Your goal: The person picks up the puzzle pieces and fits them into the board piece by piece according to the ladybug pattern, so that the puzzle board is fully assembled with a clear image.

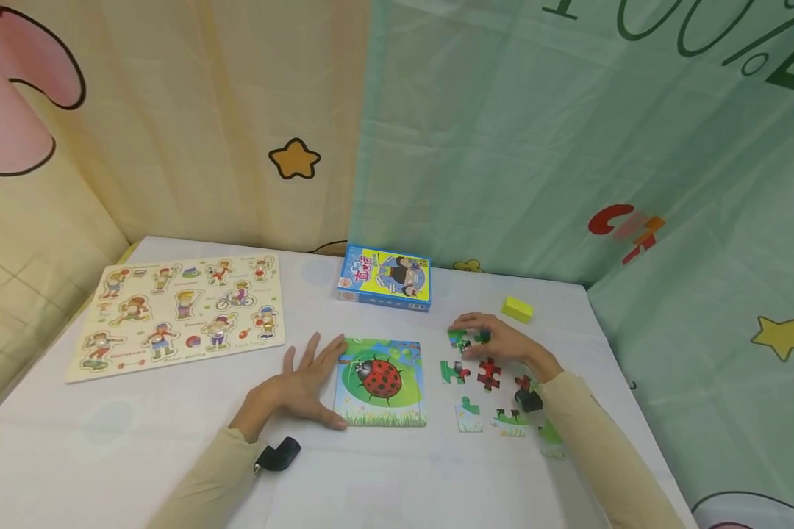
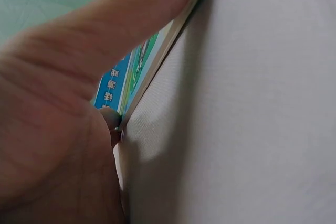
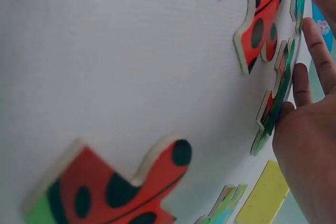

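Observation:
A square board with a ladybug picture (image 1: 380, 382) lies on the white table. My left hand (image 1: 304, 393) spreads its fingers at the board's left side, the index near its upper left corner and the thumb at its lower left. In the left wrist view the thumb lies over the board's edge (image 2: 152, 59). My right hand (image 1: 499, 339) reaches over the top row of loose jigsaw pieces (image 1: 459, 338), its fingers extended and touching them on the table. Below it are a red center piece (image 1: 489, 375), a ladybug-head piece (image 1: 454, 372) and grass pieces (image 1: 469, 419). The sleeve partly covers the right column.
A wooden sports-figure puzzle board (image 1: 185, 316) lies at the left. Toward the back stand a blue and yellow card box (image 1: 385, 278) and a small yellow block (image 1: 517, 309). Printed curtains (image 1: 470, 132) hang behind the table.

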`<state>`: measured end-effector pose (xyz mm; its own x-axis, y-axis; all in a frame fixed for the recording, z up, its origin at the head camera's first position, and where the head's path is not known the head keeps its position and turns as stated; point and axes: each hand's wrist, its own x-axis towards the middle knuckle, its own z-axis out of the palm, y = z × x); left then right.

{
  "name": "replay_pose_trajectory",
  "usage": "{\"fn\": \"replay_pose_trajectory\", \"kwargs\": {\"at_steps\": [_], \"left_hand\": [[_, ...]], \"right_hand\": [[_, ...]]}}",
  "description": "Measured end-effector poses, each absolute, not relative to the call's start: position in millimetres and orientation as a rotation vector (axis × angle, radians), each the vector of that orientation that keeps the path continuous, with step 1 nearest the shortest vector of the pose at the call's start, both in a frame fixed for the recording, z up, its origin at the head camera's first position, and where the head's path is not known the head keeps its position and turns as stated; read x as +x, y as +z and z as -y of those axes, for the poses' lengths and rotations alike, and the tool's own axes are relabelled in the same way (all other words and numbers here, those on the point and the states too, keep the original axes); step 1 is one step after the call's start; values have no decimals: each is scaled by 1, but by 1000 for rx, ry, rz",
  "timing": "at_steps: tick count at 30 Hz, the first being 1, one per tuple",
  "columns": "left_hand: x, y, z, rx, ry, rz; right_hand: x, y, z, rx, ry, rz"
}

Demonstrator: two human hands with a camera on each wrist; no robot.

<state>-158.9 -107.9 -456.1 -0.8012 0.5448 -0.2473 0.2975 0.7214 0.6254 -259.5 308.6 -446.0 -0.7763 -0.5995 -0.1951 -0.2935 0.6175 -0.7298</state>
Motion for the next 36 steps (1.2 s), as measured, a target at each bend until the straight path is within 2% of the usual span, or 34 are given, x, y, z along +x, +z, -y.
{"fn": "replay_pose_trajectory", "kwargs": {"at_steps": [8,20,36], "left_hand": [[-161,-455,107,657,787,-2511],[-159,-452,106,652,808,-2511],[-161,-456,106,645,796,-2509]], "right_hand": [[-264,-450,-307,-966,-877,-2487],[-263,-448,-305,-799,-833,-2527],[-264,-442,-287,-918,-782,-2610]]}}
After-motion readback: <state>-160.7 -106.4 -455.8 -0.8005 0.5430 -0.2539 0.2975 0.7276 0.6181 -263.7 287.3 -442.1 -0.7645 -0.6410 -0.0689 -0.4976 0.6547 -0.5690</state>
